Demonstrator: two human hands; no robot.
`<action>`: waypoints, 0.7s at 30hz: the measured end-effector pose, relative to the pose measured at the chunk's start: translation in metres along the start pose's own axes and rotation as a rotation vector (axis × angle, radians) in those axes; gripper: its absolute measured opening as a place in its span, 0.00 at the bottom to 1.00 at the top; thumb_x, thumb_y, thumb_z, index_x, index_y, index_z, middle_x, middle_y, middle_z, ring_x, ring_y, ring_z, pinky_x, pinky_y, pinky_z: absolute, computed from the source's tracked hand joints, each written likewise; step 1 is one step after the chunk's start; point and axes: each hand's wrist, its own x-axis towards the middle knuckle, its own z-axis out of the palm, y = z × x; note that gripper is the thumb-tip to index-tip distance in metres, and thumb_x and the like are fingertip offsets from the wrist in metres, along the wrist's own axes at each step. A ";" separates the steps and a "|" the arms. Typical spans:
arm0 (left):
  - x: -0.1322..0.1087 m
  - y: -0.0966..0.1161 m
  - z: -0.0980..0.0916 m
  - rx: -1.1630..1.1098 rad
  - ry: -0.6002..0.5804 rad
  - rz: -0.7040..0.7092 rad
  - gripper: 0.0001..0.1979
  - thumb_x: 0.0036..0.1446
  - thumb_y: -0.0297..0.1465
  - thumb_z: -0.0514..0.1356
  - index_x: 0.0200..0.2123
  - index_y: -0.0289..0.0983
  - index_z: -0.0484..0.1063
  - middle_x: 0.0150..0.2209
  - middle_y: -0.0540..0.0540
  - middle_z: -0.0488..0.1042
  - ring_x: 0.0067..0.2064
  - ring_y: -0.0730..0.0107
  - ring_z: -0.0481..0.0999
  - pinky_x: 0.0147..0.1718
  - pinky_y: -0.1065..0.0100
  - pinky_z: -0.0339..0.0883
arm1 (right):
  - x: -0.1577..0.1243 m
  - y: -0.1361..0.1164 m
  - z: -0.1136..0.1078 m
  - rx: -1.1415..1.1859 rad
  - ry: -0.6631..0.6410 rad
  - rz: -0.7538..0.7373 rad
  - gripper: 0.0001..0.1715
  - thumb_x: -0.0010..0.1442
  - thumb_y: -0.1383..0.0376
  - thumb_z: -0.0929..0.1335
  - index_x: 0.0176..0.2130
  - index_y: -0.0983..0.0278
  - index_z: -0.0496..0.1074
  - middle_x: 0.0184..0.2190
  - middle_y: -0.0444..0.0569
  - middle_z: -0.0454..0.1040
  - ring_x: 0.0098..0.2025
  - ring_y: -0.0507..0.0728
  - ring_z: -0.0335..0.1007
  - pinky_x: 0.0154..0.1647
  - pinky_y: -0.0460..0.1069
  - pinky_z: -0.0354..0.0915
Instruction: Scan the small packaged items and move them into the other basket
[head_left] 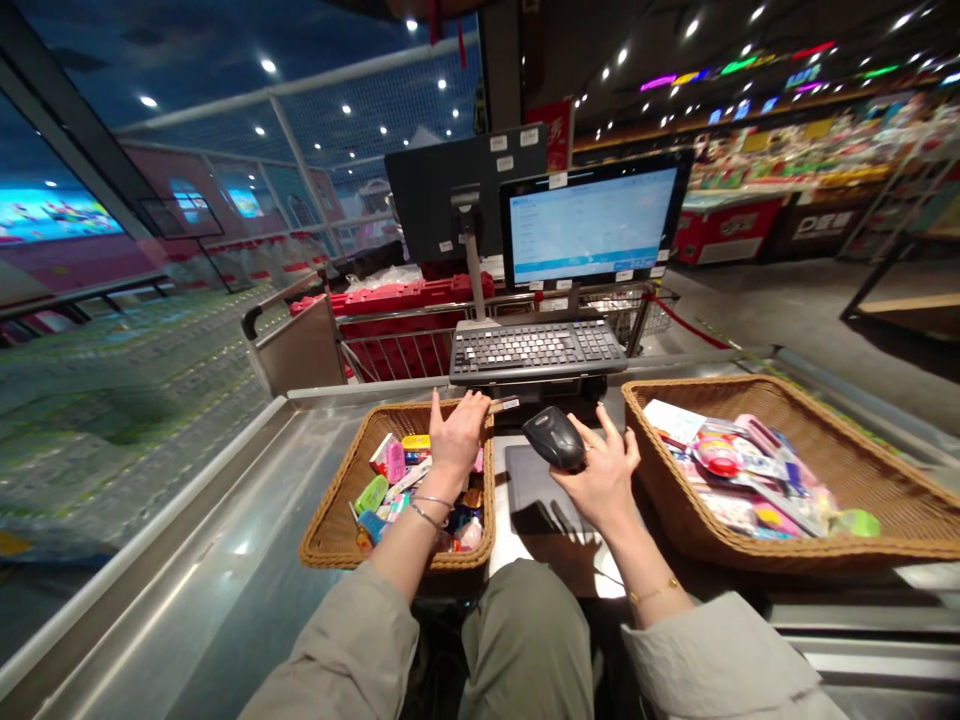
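Observation:
My right hand point(604, 470) is closed round the handle of a black barcode scanner point(555, 438), its head tilted toward the left. My left hand point(459, 435) reaches over the far right rim of the left wicker basket point(319, 535), its fingers closed on a thin, narrow item with a white barcode label point(510, 404). Most of that item is hidden by my fingers, so its kind does not show. The label faces up, a short way left of the scanner. Small colourful packaged goods point(394, 462) fill the left basket below my wrist.
A larger wicker basket point(892, 548) with packaged goods stands at the right. Behind my hands are a keyboard point(536, 348), a lit monitor point(592, 225) and a second screen seen from behind point(427, 200). A metal counter point(225, 530) runs along the left; a shopping cart point(397, 350) stands beyond.

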 end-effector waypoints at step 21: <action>0.002 0.004 0.004 0.002 0.012 0.028 0.17 0.72 0.29 0.51 0.58 0.42 0.74 0.59 0.41 0.77 0.62 0.57 0.75 0.72 0.37 0.33 | 0.000 -0.002 -0.003 -0.005 -0.013 -0.014 0.11 0.53 0.60 0.70 0.38 0.59 0.79 0.54 0.51 0.79 0.71 0.72 0.55 0.69 0.77 0.39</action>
